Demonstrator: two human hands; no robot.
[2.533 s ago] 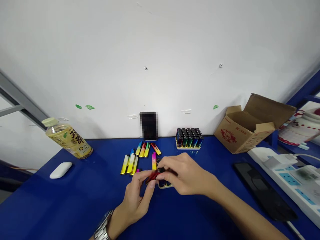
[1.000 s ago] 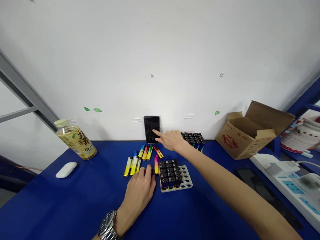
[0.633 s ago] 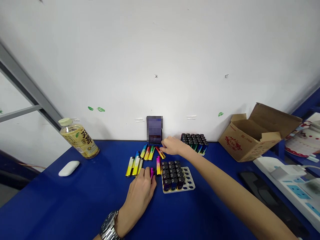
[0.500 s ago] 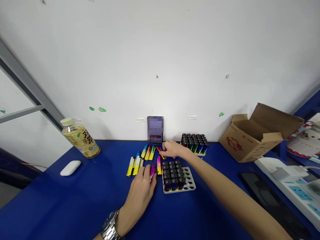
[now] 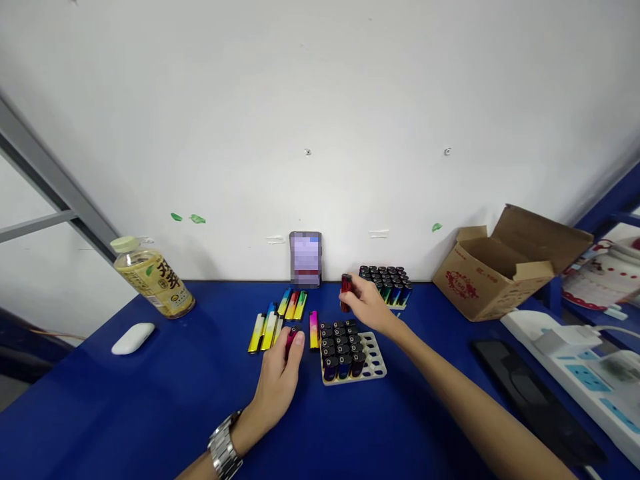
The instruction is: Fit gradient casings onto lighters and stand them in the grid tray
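My right hand holds a red lighter upright, just above the far end of a white tray partly filled with black-capped lighters. My left hand rests on the blue table, its fingers closed around a magenta lighter. Several yellow and rainbow lighters lie loose just beyond my left hand. A pink-and-yellow lighter lies between my left hand and the tray.
A full tray of lighters and a phone stand against the wall. A tea bottle and a white case are at left. An open cardboard box, a power strip and a black slab are at right.
My right hand left the phone, came down to the loose lighters and lifted a red one toward the tray. My left hand stayed by the loose lighters and closed on the magenta one.
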